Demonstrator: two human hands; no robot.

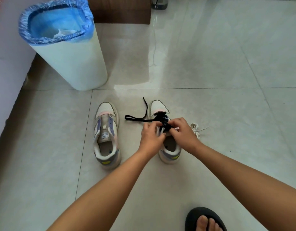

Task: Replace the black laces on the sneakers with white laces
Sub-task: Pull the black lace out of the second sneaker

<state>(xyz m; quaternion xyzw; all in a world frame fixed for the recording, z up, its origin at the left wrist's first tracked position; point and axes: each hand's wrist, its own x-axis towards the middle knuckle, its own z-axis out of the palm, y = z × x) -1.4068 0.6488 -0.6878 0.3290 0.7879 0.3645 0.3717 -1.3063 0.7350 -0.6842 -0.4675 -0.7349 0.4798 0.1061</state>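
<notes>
Two white, pink and purple sneakers stand side by side on the tiled floor, toes pointing away from me. The left sneaker [106, 135] has no lace in it. The right sneaker [159, 108] still carries a black lace [137, 118] in its front eyelets, and a loose end trails onto the floor to its left. My left hand [150, 135] and my right hand [182, 130] meet over the shoe's tongue, and my right fingers pinch the black lace. What my left fingers grip is blurred. A bundled white lace [196, 129] lies just right of that shoe.
A white bin [72, 64] with a blue liner stands at the back left, beside a pale wall. My foot in a black sandal [204, 220] shows at the bottom right. A thin white cord [154, 47] runs across the floor behind the shoes.
</notes>
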